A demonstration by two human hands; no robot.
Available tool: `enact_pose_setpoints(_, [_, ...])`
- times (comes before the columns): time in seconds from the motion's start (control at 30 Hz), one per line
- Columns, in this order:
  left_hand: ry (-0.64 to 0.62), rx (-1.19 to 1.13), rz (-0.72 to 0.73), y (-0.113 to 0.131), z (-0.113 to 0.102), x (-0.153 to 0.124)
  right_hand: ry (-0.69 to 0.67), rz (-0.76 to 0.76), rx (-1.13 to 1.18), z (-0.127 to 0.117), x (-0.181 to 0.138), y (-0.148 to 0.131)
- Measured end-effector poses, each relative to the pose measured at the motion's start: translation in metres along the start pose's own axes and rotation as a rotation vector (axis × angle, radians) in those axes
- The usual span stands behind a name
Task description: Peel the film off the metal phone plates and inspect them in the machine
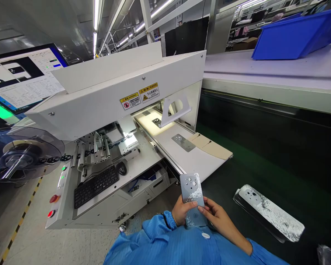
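Both my hands hold a grey phone back cover [192,191] with camera holes near its top, upright in front of my chest. My left hand [180,212] grips its lower left edge with curled fingers. My right hand [216,215] pinches its lower right edge, thumb on the face. A second grey cover [183,142] lies flat on the white machine's out-feed tray [198,162], just beyond my hands. Blue sleeves cover both my arms.
A stack of patterned covers [270,212] lies on the dark conveyor belt [278,158] to my right. The white machine [121,95] carries warning labels, a keyboard [95,185], a mouse [121,168] and red buttons [53,198]. A monitor [21,77] and tape reel [21,154] stand left; a blue bin [295,35] far right.
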State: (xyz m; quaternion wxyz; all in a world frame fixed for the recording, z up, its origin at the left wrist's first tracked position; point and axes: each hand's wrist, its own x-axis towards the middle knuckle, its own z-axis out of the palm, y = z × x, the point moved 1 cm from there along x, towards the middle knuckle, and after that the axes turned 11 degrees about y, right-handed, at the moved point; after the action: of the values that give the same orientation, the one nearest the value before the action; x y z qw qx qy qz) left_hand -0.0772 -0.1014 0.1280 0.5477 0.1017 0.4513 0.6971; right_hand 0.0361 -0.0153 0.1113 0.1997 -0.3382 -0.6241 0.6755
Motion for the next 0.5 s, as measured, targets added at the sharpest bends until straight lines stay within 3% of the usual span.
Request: enact_pose_setpoints(0.5, [0.015, 0.007, -0.005, -0.004, -0.0039, 0.0056, -0.027, 0.015, 0.003, 0.0002, 0.0027, 0.0055])
